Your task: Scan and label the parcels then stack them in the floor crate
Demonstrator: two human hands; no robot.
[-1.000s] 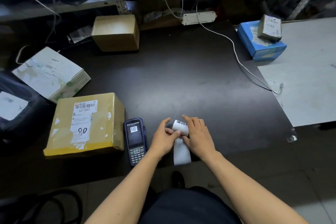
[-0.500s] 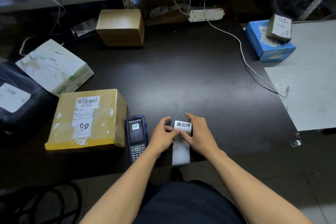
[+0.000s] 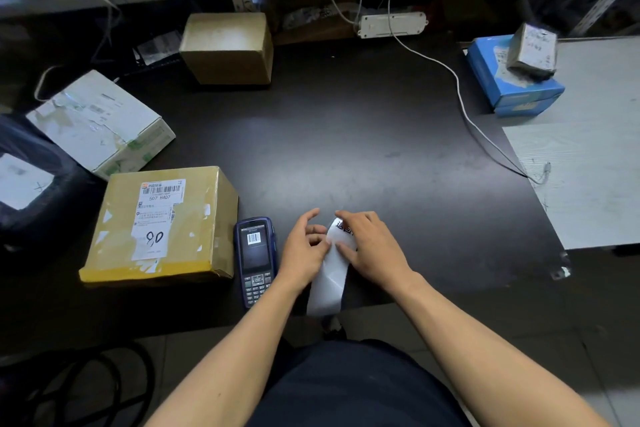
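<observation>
Label strip [image 3: 330, 282]: white, with black print at its far end, at the near edge of the dark table [image 3: 363, 135]; its near end hangs over the edge.
My left hand [image 3: 304, 250]: pinching the strip's left edge, other fingers loosely spread.
My right hand [image 3: 372, 246]: fingers curled over the printed end, thumb on the strip.
Scanner [image 3: 255, 258]: just left of my left hand, flat, a barcode on its screen.
Yellow box [image 3: 159, 225]: left of the scanner, shipping label on top marked "90".
White box [image 3: 100, 121]: farther left.
Brown box [image 3: 227, 47]: far side.
Blue box [image 3: 512, 80]: far right, a small grey parcel [image 3: 533, 48] on top.
</observation>
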